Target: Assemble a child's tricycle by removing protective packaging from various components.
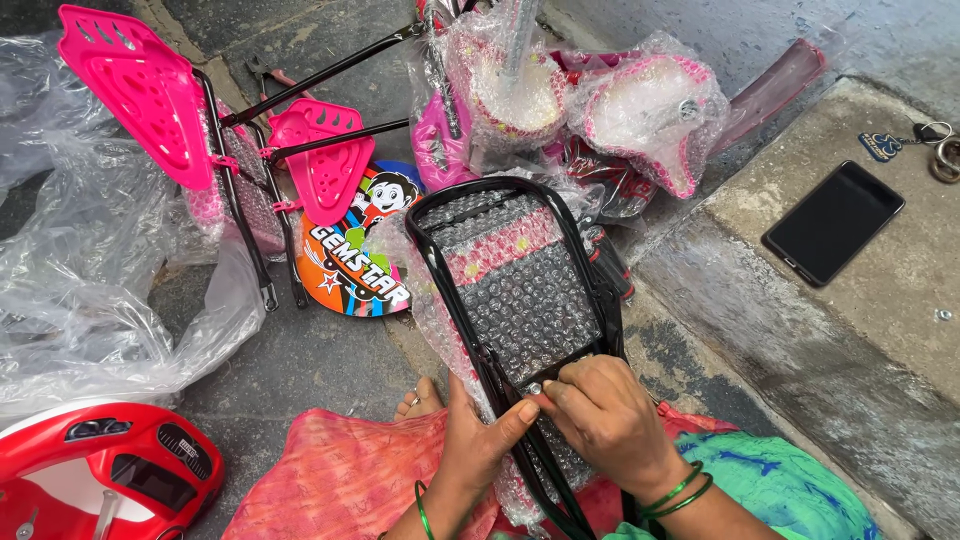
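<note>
A black tube-frame seat back (515, 275), padded and wrapped in bubble wrap with a pink patterned band, lies tilted across my lap. My left hand (478, 440) grips its lower left black bar, thumb pressed toward the middle. My right hand (600, 410) pinches a small metal fastener (535, 387) at the lower edge of the padding, fingers closed on it. Green bangles ring both wrists.
Pink plastic pedals on black rods (240, 140) lie at the upper left beside clear plastic sheeting (90, 290). A colourful round plate (355, 250), bubble-wrapped pink parts (600, 100), a red toy car body (100, 465), a phone (832, 222) and keys (925, 140) on a concrete step surround me.
</note>
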